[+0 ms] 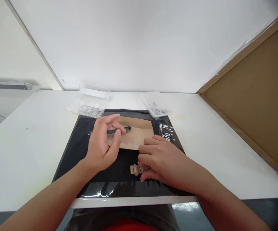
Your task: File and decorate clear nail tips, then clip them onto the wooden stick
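My left hand (102, 144) hovers over a black mat (76, 150), fingers curled around a slim dark nail file (119, 130) that lies across a brown paper sheet (139, 133). My right hand (159, 158) rests on the mat just below the paper, fingers closed on a small tan strip carrying clear nail tips (136, 169). Part of that strip is hidden under my fingers.
A white table (33, 144) holds the mat. At the back lie a clear compartment box (86, 110), a clear lid (94, 89) and a clear tray of small parts (156, 106). Small white pieces (167, 131) sit on the mat's right. A cardboard panel (256, 106) leans at right.
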Tool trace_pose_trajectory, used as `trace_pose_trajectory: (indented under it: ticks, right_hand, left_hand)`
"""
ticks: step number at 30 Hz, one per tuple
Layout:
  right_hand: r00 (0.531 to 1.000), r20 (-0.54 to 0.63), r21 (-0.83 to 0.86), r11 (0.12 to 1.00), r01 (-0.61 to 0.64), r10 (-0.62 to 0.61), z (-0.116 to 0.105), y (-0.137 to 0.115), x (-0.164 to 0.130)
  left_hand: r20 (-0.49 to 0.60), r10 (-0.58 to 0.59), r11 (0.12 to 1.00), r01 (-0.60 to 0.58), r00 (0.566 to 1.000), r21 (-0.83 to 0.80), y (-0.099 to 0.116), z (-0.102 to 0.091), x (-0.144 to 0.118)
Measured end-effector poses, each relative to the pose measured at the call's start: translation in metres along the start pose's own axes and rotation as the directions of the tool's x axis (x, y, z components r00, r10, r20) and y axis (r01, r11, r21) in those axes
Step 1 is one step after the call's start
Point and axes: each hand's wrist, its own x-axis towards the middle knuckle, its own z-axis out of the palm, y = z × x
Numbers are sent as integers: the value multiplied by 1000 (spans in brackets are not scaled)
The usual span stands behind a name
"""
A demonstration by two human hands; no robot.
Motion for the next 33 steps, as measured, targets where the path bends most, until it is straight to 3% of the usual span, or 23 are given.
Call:
trace_pose_trajectory:
  ticks: [33]
  right_hand:
    - [999,3,122,992,-37,37,-1,8,-2]
  left_hand:
    - [-18,33,998,-32,999,55,0,-1,1]
